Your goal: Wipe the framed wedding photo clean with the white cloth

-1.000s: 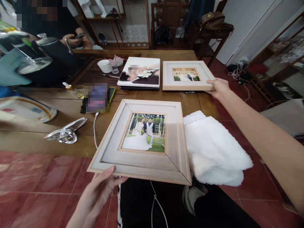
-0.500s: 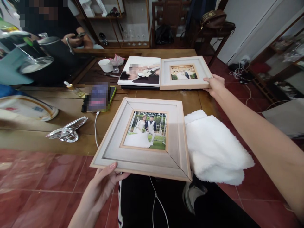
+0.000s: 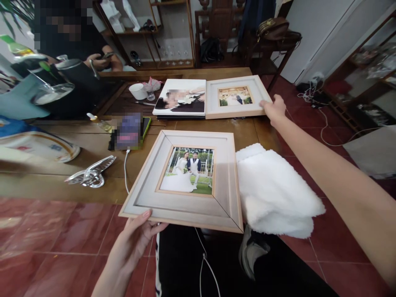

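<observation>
Two hands, two light wood picture frames. Nearest: black-trousered legs with a white side stripe, a thin pale cord hanging over them. Left hand (image 3: 134, 239) grips the near frame (image 3: 185, 205) at its near-left edge, thumb on top, fingers under. Near frame is face up, tilted, overhanging the near table edge; can't tell whether it touches the table (image 3: 102, 194). Photo in it: two people seated on a swing outdoors. White fluffy cloth (image 3: 278, 185) sits just right of it.

Left side of table, near to far: clear hair clip (image 3: 91, 174); white cable (image 3: 125, 173) running to a phone (image 3: 131, 130), screen blurred out; small dropper bottle (image 3: 101, 123) just left of phone; blue-and-white packet (image 3: 37, 142) at far left.

Right hand (image 3: 274, 110) is at the near-right corner of the far frame (image 3: 213, 98), thumb on its face; can't tell if the fingers close under it. Far frame lies face up on the right part of the table, left edge against the photo album (image 3: 179, 99). Left of album: white cup (image 3: 137, 91), crumpled pink wrapper (image 3: 153, 84), dark kettle (image 3: 76, 78). Beyond table: another person (image 3: 68, 37) in black holding a phone, shelves behind; brown bag (image 3: 274, 28) far right.
</observation>
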Demonstrator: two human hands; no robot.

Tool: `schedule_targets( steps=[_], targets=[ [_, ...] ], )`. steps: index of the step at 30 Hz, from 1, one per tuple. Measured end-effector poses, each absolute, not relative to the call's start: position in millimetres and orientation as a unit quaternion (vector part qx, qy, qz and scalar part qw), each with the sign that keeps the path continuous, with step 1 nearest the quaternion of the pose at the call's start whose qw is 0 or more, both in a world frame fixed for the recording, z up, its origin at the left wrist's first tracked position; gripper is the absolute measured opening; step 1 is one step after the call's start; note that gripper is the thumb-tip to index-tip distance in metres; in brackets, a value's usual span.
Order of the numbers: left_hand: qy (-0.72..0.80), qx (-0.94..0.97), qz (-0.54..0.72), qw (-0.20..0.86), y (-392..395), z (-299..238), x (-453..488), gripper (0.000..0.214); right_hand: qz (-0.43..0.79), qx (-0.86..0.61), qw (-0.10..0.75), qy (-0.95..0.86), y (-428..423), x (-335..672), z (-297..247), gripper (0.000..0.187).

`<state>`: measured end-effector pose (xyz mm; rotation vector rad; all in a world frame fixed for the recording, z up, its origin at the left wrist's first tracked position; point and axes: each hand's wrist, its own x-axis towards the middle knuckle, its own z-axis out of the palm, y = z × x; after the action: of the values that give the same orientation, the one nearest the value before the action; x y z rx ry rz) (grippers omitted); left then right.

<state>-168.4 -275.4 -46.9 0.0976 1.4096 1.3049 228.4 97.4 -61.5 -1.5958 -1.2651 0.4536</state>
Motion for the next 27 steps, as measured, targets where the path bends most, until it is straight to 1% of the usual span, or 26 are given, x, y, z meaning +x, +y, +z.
schedule_targets(
  steps=[2,3,4,5,7,9,10,11,12,13,16,18,19,21,22,23,25,26,27],
  targets=[
    [0.601,0.03,0.548,0.582,-274,-46,-172,0.047,0.164,-0.673,0.498,-0.522,72,220,-44,0.053],
    [0.595,0.025,0.549,0.586,-273,-46,-174,0.047,0.153,-0.659,0.478,-0.56,51,214,-33,0.055],
    [0.588,0.022,0.551,0.592,-273,-47,-175,0.046,0.154,-0.625,0.457,-0.614,25,209,-19,0.053],
    [0.58,0.022,0.556,0.596,-273,-47,-175,0.043,0.172,-0.578,0.429,-0.673,-5,204,-5,0.046],
    [0.568,0.034,0.572,0.591,-273,-50,-176,0.036,0.221,-0.487,0.335,-0.776,-73,197,24,0.031],
    [0.57,0.053,0.59,0.569,-273,-53,-176,0.034,0.214,-0.44,0.214,-0.845,-142,193,48,0.027],
    [0.575,0.061,0.596,0.557,-273,-54,-176,0.034,0.185,-0.418,0.192,-0.868,-172,193,55,0.029],
    [0.581,0.067,0.599,0.547,-272,-54,-176,0.034,0.152,-0.397,0.188,-0.885,-198,193,58,0.027],
    [0.587,0.072,0.6,0.54,-272,-53,-176,0.033,0.124,-0.372,0.171,-0.904,-218,193,58,0.021],
    [0.592,0.073,0.599,0.534,-271,-51,-176,0.032,0.1,-0.363,0.145,-0.915,-232,193,54,0.02],
    [0.607,0.054,0.596,0.522,-266,-41,-174,0.021,0.018,-0.365,0.101,-0.926,-244,195,25,0.022],
    [0.613,0.036,0.599,0.514,-262,-33,-172,0.018,-0.019,-0.369,0.1,-0.924,-233,198,2,0.022],
    [0.613,0.031,0.599,0.514,-260,-30,-170,0.019,-0.026,-0.367,0.109,-0.923,-224,202,-7,0.024],
    [0.614,0.027,0.599,0.514,-257,-26,-168,0.021,-0.025,-0.37,0.149,-0.917,-204,211,-17,0.036],
    [0.615,0.025,0.596,0.515,-256,-26,-166,0.022,-0.019,-0.378,0.176,-0.909,-195,217,-18,0.038],
    [0.615,0.025,0.597,0.515,-254,-27,-164,0.023,-0.01,-0.395,0.204,-0.896,-187,223,-14,0.033],
    [0.612,0.029,0.596,0.519,-252,-30,-161,0.026,0.002,-0.471,0.272,-0.839,-174,234,1,0.016],
    [0.608,0.034,0.595,0.525,-251,-31,-160,0.027,-0.008,-0.528,0.319,-0.787,-169,239,11,0.023],
    [0.604,0.038,0.591,0.534,-250,-33,-159,0.028,-0.02,-0.585,0.369,-0.722,-165,242,23,0.033]
  ],
)
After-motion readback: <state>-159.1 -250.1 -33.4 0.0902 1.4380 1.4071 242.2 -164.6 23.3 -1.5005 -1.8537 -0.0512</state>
